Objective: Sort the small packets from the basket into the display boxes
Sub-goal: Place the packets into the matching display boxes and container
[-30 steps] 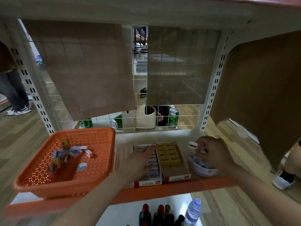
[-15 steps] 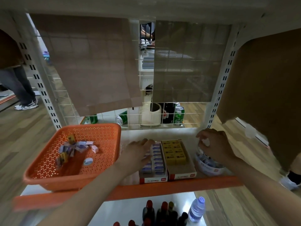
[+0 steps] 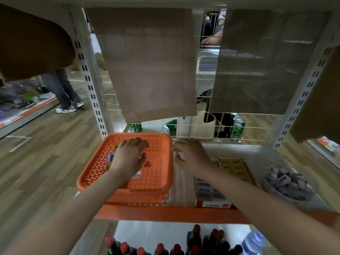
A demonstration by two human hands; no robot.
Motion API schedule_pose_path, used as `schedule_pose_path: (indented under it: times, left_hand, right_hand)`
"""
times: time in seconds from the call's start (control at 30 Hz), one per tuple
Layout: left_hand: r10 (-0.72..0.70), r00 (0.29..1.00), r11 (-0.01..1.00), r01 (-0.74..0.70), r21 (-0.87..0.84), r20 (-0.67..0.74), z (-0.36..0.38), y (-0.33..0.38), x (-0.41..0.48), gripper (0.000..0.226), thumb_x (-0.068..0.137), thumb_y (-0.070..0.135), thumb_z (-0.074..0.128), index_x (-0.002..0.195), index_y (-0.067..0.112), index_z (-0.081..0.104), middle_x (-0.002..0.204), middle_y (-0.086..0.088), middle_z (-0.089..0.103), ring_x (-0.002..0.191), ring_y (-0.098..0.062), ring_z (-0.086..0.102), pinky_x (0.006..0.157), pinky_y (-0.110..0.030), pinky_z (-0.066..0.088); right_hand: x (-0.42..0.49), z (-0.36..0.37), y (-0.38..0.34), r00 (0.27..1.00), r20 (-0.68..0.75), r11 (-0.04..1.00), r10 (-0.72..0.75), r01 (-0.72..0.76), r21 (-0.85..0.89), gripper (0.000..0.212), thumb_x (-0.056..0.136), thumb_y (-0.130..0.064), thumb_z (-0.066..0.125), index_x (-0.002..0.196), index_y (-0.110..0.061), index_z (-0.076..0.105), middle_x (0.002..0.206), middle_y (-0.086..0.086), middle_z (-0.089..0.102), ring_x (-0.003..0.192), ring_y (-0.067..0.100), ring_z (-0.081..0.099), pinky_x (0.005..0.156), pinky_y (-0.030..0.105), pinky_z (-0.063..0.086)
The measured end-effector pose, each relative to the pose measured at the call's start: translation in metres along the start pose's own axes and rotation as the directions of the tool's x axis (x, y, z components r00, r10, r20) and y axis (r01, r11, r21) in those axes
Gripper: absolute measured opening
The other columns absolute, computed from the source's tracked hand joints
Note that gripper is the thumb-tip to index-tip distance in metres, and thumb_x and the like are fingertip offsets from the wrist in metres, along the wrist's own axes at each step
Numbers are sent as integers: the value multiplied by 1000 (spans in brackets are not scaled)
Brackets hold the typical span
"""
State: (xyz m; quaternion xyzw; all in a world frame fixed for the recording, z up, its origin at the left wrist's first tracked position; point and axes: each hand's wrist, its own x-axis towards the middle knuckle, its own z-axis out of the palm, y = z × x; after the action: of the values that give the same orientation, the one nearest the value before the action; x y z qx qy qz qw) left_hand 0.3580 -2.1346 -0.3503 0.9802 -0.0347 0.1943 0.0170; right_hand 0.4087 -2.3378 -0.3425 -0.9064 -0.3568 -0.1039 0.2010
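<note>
Packets [image 3: 111,156] lie in basket [image 3: 170,173] beneath left hand [image 3: 128,159], grip spread flat (right hand [image 3: 191,157] grip unclear).

We log two forearms, bare all the way to the near frame edge. Left hand [image 3: 128,157] and right hand [image 3: 191,158] bare too. Fingers motion-blurred, so finer detail is unreadable.

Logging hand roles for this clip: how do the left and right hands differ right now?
The left hand is inside the orange basket, fingers extended over the packets. The right hand is outside it, beside its right rim, fingers loosely curled. Both reach forward, palm-down.
</note>
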Motion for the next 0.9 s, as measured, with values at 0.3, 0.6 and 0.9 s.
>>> schedule_pose_path:
  times: [0.3,0.6,0.9]
  left_hand:
    - [-146,981,987,135,89,127,13,-59,-2,38,90,39,48,126,27,48,126,4,50,125,-19,42,107,-35,26]
    - [-117,975,980,83,179,191,28,-77,2,33,94,32,37,126,29,48,130,8,49,126,-15,41,111,-34,20]
    - [-114,954,977,57,204,278,44,-81,15,39,95,43,39,131,30,46,134,9,48,132,-14,35,112,-35,18]
  right_hand:
    - [66,74,-44,955,284,996,84,-87,0,22,90,-5,56,111,-7,61,114,10,60,101,24,59,85,33,51]
    - [96,126,-52,903,234,931,360,-366,-21,17,95,-12,52,99,-4,67,101,13,68,94,28,64,73,29,45]
    - [94,122,-53,922,230,945,312,-327,28,14,86,-7,62,99,-11,60,104,8,65,97,25,62,75,29,45]
